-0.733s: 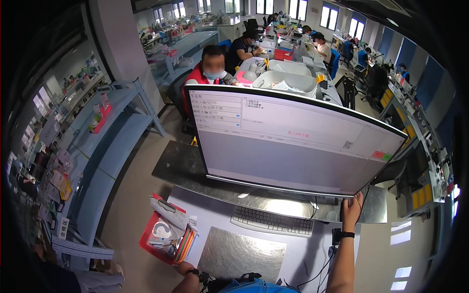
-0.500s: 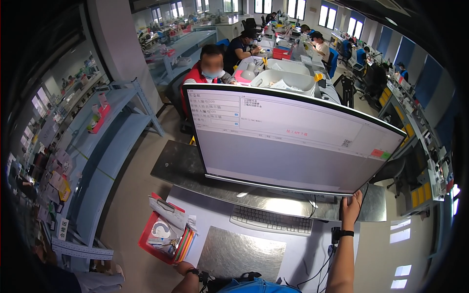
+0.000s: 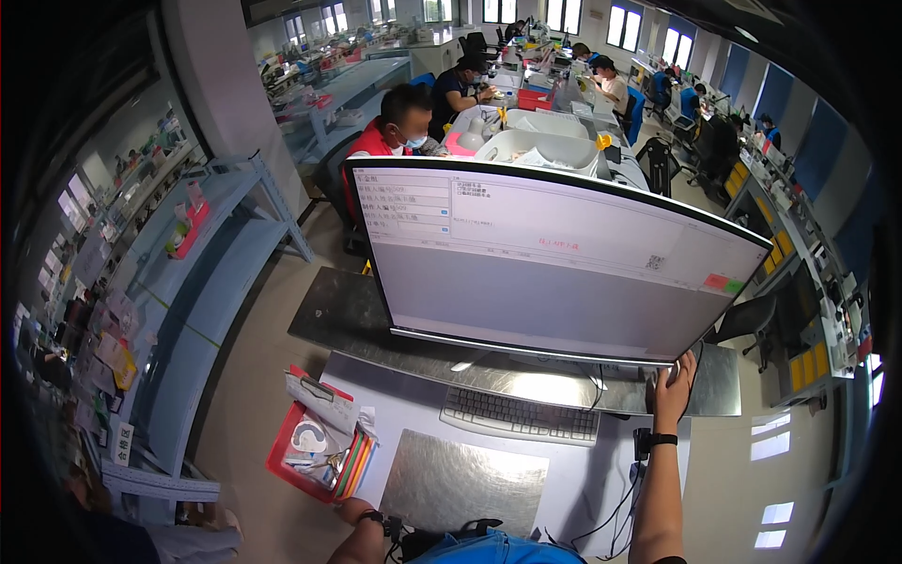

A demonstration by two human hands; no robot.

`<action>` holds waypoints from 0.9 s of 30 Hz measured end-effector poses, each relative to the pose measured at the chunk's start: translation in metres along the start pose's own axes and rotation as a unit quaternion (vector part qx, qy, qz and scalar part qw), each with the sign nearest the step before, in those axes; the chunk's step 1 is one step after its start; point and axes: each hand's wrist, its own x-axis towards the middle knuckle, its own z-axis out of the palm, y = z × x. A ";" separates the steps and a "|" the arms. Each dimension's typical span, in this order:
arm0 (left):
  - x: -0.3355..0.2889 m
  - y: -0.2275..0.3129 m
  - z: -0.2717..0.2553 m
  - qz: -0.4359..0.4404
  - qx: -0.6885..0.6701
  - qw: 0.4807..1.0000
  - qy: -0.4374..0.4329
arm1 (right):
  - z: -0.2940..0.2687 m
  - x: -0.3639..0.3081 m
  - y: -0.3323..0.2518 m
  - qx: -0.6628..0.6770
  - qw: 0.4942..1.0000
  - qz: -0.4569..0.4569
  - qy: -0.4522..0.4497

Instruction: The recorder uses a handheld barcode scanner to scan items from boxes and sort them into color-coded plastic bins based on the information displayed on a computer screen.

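My right hand (image 3: 671,395) is raised at the lower right corner of a large monitor (image 3: 554,291), its fingers and thumb closed around that corner. Part of the fingers is hard to make out there. Low on the left, my left hand (image 3: 354,510) grips the near edge of a red tray (image 3: 285,462); its fingertips are hidden by the tray. The tray sticks out past the table's left side. Inside it lie a clipboard with paper (image 3: 322,399), a white curved piece (image 3: 308,435), small bags and several coloured folders (image 3: 355,465).
A keyboard (image 3: 519,416) lies below the monitor, with a metal plate (image 3: 465,484) nearer me. Dark cables (image 3: 611,512) run down the table's right side. Blue shelving (image 3: 202,282) stands left. Beyond the monitor, a person in a red vest (image 3: 371,141) sits by white bins (image 3: 536,150).
The view has shifted slightly. My right hand stays at the monitor's corner with its fingers a little differently placed. The person in the red vest has turned their head to the right and down.
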 end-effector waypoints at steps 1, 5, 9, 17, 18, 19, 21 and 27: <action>0.000 -0.001 -0.001 -0.002 0.021 1.000 -0.015 | -0.001 0.000 -0.001 0.004 1.000 0.003 -0.006; -0.006 0.004 -0.017 0.153 0.137 0.979 0.007 | -0.006 -0.001 -0.007 0.032 0.999 -0.014 0.019; -0.007 0.025 -0.023 -0.160 -0.011 0.986 -0.050 | -0.022 -0.007 -0.010 0.081 0.988 -0.116 0.056; -0.001 0.012 -0.031 -0.070 -0.158 0.962 -0.211 | -0.076 -0.058 -0.024 0.198 0.969 -0.149 -0.002; 0.004 0.008 -0.040 -0.110 -0.222 0.913 -0.323 | -0.090 -0.084 -0.021 0.160 0.974 -0.160 -0.012; 0.011 0.006 -0.049 -0.168 -0.256 0.864 -0.400 | -0.102 -0.111 -0.016 0.152 0.977 -0.144 -0.048; 0.031 -0.003 -0.076 -0.174 -0.159 0.853 -0.466 | -0.124 -0.173 -0.006 0.138 0.983 -0.067 -0.100; 0.112 0.011 -0.147 -0.024 -0.191 0.916 -0.353 | -0.145 -0.311 0.051 0.036 0.979 0.113 -0.168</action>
